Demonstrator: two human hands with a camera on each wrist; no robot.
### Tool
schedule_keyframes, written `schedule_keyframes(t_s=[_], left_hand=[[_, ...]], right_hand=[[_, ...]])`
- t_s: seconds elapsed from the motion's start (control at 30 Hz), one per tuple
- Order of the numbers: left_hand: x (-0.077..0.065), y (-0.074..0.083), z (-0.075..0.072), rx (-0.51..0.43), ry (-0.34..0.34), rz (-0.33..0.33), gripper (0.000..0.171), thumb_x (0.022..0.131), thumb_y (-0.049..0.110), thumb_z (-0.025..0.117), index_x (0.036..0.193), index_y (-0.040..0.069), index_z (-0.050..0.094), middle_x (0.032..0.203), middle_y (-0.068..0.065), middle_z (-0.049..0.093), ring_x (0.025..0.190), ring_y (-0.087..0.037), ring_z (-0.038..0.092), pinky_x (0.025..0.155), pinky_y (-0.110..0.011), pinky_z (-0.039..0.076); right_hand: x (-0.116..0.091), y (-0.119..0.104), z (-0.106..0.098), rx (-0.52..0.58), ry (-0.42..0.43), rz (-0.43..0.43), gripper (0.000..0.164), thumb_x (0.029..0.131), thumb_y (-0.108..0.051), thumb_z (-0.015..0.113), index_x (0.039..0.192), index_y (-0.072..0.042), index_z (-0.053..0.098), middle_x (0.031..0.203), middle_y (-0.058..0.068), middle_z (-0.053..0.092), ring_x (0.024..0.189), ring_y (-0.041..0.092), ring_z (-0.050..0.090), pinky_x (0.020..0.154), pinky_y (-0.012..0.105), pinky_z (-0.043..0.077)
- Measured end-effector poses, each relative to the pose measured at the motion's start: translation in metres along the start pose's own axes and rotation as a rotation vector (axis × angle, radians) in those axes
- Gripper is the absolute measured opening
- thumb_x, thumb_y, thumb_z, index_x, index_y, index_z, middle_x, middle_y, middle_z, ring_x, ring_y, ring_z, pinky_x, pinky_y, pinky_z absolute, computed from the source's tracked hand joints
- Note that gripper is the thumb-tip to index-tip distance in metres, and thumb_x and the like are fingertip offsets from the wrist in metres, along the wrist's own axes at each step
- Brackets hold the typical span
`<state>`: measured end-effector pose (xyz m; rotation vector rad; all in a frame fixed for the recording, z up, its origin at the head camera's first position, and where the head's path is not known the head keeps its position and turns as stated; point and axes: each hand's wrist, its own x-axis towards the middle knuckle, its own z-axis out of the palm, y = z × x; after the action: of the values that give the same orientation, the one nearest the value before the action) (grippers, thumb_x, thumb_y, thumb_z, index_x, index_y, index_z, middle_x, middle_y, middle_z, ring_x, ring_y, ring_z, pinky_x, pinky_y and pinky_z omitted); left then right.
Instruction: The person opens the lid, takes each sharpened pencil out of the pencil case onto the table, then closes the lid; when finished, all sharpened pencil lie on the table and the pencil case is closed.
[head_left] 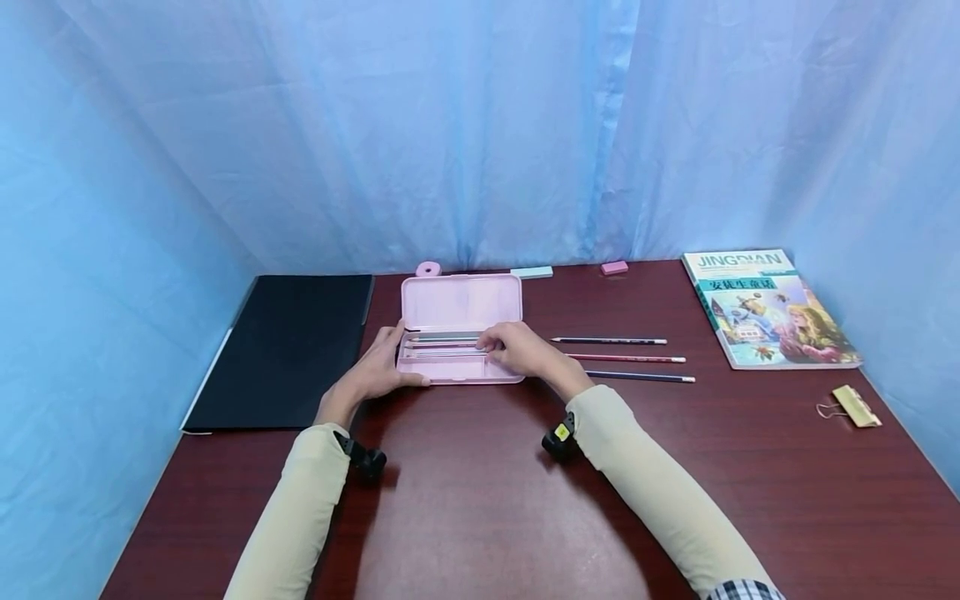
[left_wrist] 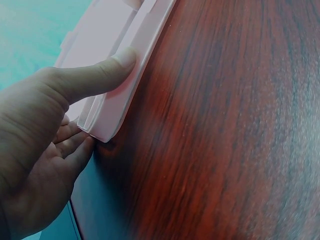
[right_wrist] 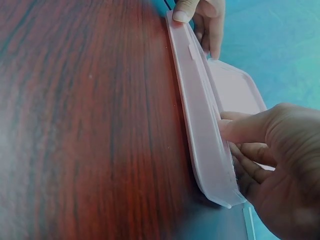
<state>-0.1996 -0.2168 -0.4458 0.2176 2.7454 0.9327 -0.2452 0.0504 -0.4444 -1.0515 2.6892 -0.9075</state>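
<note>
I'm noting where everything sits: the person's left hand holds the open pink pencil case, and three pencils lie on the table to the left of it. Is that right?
Not quite: the three pencils lie on the table to the right of the open pink pencil case, as the head view shows. The left hand does hold the case.

Pencil case (head_left: pixel 450 369): pale pink, shallow, oblong, with rounded corners and a small catch tab (right_wrist: pixel 194 52) on the front wall. Set flat on the dark red-brown, wood-grained worktop (head_left: pixel 465 500), long sides running left to right. Lid (head_left: pixel 461 302) swung up, joined along the rear edge and tilted back behind the tray. Interior partitioned lengthwise. Pencils (head_left: pixel 446 354) in the rear compartment: several, slender, dark green, reddish and pale-striped among them; laid roughly parallel, sharpened tips to the left, opposite ends hidden from view.
</note>
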Motion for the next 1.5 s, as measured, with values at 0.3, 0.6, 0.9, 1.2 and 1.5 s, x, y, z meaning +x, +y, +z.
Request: schedule_keyframes(t_s=[0.3, 0.6, 0.9, 1.2, 1.5], left_hand=[[0.001, 0.0, 0.001, -0.002, 0.008, 0.014, 0.116, 0.068, 0.047, 0.077, 0.149, 0.012, 0.002, 0.138, -0.011, 0.026, 0.122, -0.025, 0.031, 0.105, -0.044, 0.026], [0.003, 0.0, 0.004, 0.01, 0.002, 0.005, 0.117, 0.067, 0.051, 0.076, 0.149, 0.015, 0.002, 0.139, -0.01, 0.025, 0.123, -0.025, 0.03, 0.106, -0.045, 0.026], [0.001, -0.001, 0.004, 0.017, 0.004, 0.003, 0.116, 0.068, 0.049, 0.076, 0.149, 0.014, 0.002, 0.14, -0.01, 0.025, 0.124, -0.025, 0.03, 0.106, -0.046, 0.026], [-0.002, -0.002, 0.003, 0.014, 0.012, 0.012, 0.115, 0.068, 0.048, 0.076, 0.149, 0.013, 0.003, 0.141, -0.011, 0.024, 0.126, -0.026, 0.028, 0.106, -0.047, 0.026], [0.0, -0.002, 0.003, 0.012, 0.011, 0.026, 0.115, 0.069, 0.048, 0.076, 0.149, 0.013, 0.002, 0.139, -0.011, 0.025, 0.125, -0.026, 0.029, 0.105, -0.047, 0.026]], right_hand=[[0.0, -0.001, -0.001, -0.021, -0.015, 0.027, 0.016, 0.08, 0.0, 0.063, 0.092, -0.008, 0.07, 0.084, 0.001, 0.067, 0.083, 0.015, 0.059, 0.08, 0.031, 0.046], [-0.011, 0.0, -0.02, 0.068, 0.052, 0.055, 0.014, 0.084, -0.003, 0.063, 0.095, -0.008, 0.071, 0.087, 0.001, 0.068, 0.081, 0.013, 0.058, 0.077, 0.03, 0.047], [-0.055, 0.023, -0.061, 0.075, 0.099, 0.106, 0.013, 0.084, -0.006, 0.066, 0.095, -0.009, 0.07, 0.085, 0.0, 0.065, 0.078, 0.014, 0.056, 0.074, 0.034, 0.047], [-0.124, 0.06, -0.085, 0.001, 0.133, 0.179, 0.012, 0.085, -0.008, 0.065, 0.096, -0.01, 0.07, 0.088, 0.0, 0.065, 0.078, 0.014, 0.055, 0.071, 0.033, 0.046], [-0.196, 0.085, -0.093, -0.069, 0.158, 0.237, 0.012, 0.085, -0.01, 0.066, 0.094, -0.016, 0.07, 0.085, -0.006, 0.062, 0.074, 0.01, 0.051, 0.067, 0.025, 0.044]])
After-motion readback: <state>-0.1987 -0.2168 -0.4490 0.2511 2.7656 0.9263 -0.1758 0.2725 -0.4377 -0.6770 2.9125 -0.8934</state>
